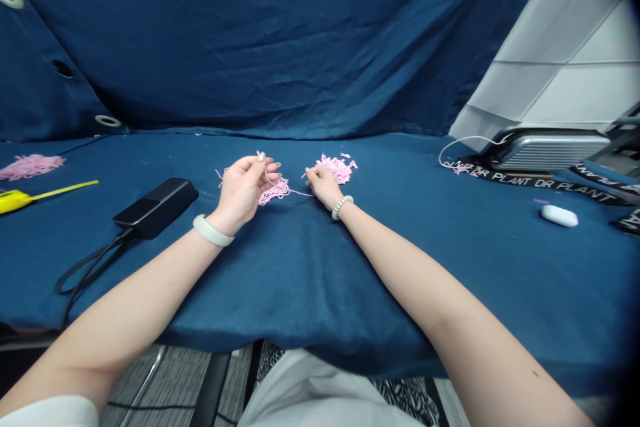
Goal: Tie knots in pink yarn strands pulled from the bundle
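My left hand (246, 188) is raised a little above the blue cloth, fingers curled, pinching a small pale piece at its fingertips with pink thread trailing from it. A tangle of pink thread (274, 192) lies just right of that hand. My right hand (323, 184) rests on the cloth with fingers pinched together on the thread's other end. Right behind it lies a heap of small pink pieces (337, 167). Each wrist wears a bracelet.
A black power bank (156, 207) with a cable lies left of my left arm. Farther left are a yellow tool (20, 199) and another pink bundle (31, 165). At the right are a silver case (547, 149), a printed black strap (545, 181) and a white earbud case (559, 215).
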`<action>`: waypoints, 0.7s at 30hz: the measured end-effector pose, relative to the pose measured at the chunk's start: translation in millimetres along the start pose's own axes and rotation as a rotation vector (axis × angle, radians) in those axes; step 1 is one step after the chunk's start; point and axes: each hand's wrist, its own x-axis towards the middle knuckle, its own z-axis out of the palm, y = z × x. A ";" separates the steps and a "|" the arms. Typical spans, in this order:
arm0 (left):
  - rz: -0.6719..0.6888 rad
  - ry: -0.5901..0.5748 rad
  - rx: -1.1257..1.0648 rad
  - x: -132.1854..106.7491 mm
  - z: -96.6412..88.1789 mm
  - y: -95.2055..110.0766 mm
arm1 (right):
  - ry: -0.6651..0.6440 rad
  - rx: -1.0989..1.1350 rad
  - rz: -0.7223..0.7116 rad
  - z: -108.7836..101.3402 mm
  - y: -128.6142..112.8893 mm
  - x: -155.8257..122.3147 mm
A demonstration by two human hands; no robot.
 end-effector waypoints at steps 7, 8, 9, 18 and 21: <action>-0.172 -0.030 0.073 -11.5 6.2 -18.4 | -0.043 0.309 0.130 2.6 -31.1 -36.3; -0.177 -0.052 0.079 -14.7 8.0 -20.2 | -0.062 0.416 0.157 1.1 -36.9 -45.4; -0.175 -0.075 0.079 -17.9 9.8 -21.8 | -0.077 0.520 0.186 -0.7 -42.1 -54.3; -0.160 -0.199 0.135 -32.8 16.7 -37.9 | -0.111 0.812 0.299 -1.8 -52.8 -86.7; -0.146 -0.192 0.120 -34.1 16.8 -39.8 | -0.098 0.810 0.308 2.1 -50.5 -89.2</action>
